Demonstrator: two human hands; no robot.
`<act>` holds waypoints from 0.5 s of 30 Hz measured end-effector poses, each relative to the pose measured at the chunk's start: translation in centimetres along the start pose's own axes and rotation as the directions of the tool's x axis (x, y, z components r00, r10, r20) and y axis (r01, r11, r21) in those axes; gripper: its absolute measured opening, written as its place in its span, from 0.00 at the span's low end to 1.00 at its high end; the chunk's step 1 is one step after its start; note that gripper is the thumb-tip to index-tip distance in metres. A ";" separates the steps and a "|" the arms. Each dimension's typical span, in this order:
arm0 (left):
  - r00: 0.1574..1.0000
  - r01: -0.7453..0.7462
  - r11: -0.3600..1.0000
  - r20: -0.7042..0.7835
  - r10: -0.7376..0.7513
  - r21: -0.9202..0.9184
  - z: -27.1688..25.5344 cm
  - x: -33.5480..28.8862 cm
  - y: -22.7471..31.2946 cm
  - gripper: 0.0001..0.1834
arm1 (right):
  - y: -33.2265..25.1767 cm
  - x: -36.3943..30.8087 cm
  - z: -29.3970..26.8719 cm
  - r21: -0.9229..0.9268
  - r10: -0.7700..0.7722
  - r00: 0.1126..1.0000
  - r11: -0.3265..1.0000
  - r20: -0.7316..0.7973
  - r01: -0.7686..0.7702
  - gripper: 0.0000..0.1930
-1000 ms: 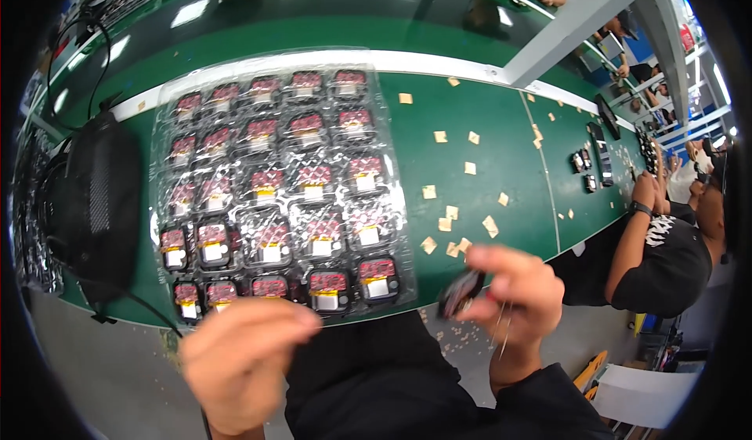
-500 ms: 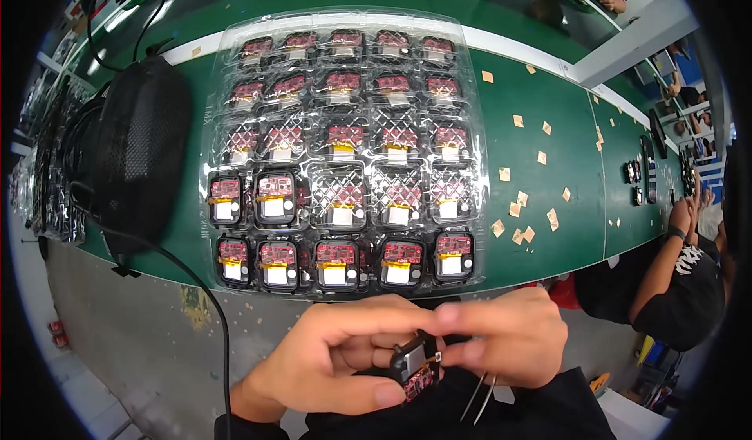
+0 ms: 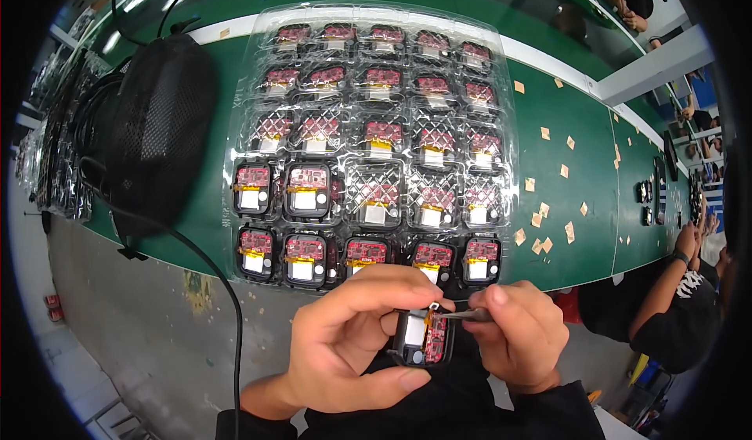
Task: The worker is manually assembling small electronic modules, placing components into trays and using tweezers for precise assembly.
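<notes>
Held by its edges between thumb and fingers, a smartwatch housing (image 3: pixel 423 339) is in my left hand (image 3: pixel 345 346), above my lap. Its inside faces up: a red circuit board, a silver-white battery and yellow tape show. My right hand (image 3: pixel 521 334) pinches metal tweezers (image 3: pixel 468 315), their tips at the top edge of the board beside a small pale part. Whether the tips grip that part I cannot tell. In front of me a clear plastic tray (image 3: pixel 507 205) holds rows of similar housings, the nearest one partly behind my left fingers.
The tray lies on a green table (image 3: pixel 540 236) with small tan paper squares (image 3: pixel 569 232) scattered at its right. A black mesh bag (image 3: pixel 160 127) sits at the left, and a black cable (image 3: pixel 227 299) hangs past the table edge. A co-worker (image 3: pixel 674 307) sits at the right.
The housing has turned so its open face shows more. My right hand has brought the tweezers from hanging below the palm to the housing's top edge. The view has shifted slightly.
</notes>
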State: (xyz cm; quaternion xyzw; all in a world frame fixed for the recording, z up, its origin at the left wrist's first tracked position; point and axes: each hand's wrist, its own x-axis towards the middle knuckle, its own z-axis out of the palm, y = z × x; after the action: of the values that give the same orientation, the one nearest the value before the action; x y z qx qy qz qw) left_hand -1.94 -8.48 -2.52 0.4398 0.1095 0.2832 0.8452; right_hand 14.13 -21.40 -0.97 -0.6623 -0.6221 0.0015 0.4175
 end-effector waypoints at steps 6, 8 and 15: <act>0.996 -0.090 0.969 0.036 0.084 0.232 -0.9 0.1 0.0 0.34 | 1.2 0.0 0.4 -0.095 -0.137 0.988 0.987 -0.073 0.130 0.16; 0.999 -0.048 0.985 0.008 0.047 0.166 -0.5 0.1 0.0 0.34 | 1.3 0.0 0.6 -0.127 -0.159 0.984 0.981 -0.081 0.148 0.14; 1.000 -0.020 0.996 -0.007 0.021 0.089 0.2 -0.1 -0.2 0.34 | 1.1 -0.6 0.8 -0.074 -0.178 0.978 0.983 -0.106 0.171 0.13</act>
State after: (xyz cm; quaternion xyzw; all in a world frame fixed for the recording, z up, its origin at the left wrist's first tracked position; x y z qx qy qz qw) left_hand -1.84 -8.73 -2.59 0.4771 0.1210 0.2884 0.8213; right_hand 14.48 -21.31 -2.39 -0.6174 -0.6531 -0.0922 0.4288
